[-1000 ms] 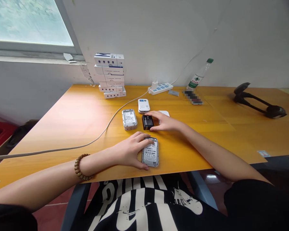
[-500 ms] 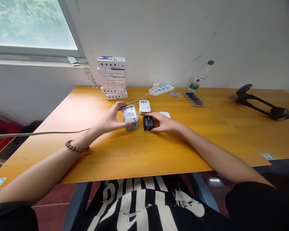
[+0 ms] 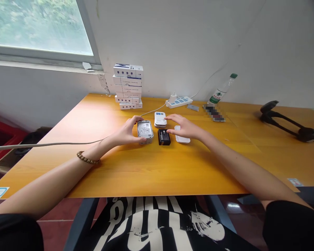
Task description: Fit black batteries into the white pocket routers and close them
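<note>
Stack of small white boxes (image 3: 128, 86), at the back of the table (image 3: 99, 167): closed, contents hidden.

Left hand (image 3: 126, 132): part-closed, fingers and thumb cupped around the grey device (image 3: 145, 131), which sits near the table's middle. Device judged light and stiff, with a smooth shell that may slip; best held by its long edges, clear of the printed label.

White device (image 3: 160, 119): flat on the table, just behind the battery; no opening visible.

Black battery (image 3: 164, 137): lying flat between the grey device and white cover. Judged small, dense and stiff; take by its long sides.

Right hand (image 3: 185, 128): open, fingers spread, holding nothing, just above the battery and white cover (image 3: 181, 134). Cover judged thin and light, possibly flexible; lift by its rim.
</note>
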A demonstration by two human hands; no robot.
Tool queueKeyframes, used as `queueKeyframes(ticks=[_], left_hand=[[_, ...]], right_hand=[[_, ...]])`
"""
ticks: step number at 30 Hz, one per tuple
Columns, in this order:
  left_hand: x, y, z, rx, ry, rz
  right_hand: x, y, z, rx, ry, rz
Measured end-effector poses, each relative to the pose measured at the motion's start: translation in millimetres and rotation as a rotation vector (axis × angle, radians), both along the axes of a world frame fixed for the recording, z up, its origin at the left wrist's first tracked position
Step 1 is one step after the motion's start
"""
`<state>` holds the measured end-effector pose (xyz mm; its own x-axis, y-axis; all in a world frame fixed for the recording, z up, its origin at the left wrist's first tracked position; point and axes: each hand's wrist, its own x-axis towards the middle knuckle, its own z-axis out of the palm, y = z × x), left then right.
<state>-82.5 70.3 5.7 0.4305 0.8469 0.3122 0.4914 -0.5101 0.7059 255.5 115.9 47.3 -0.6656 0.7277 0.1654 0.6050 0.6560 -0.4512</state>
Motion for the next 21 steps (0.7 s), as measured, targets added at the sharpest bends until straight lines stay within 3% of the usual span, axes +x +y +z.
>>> queueKeyframes(ticks=[6, 12, 21], left_hand=[[1.3, -4.8, 8.9, -0.044, 0.027, 0.017], [-0.2, -4.4, 7.7, -0.07, 0.036, 0.035], [-2.5, -1.5, 3.7, -0.044, 0.048, 0.01]], right_hand=[[-23.4, 44.5, 18.8, -0.088, -0.167, 0.021], [-43.6, 86.0, 4.5, -0.178, -0.348, 0.033], [-50.6, 106.4, 1.7, -0.263, -0.336, -0.006]])
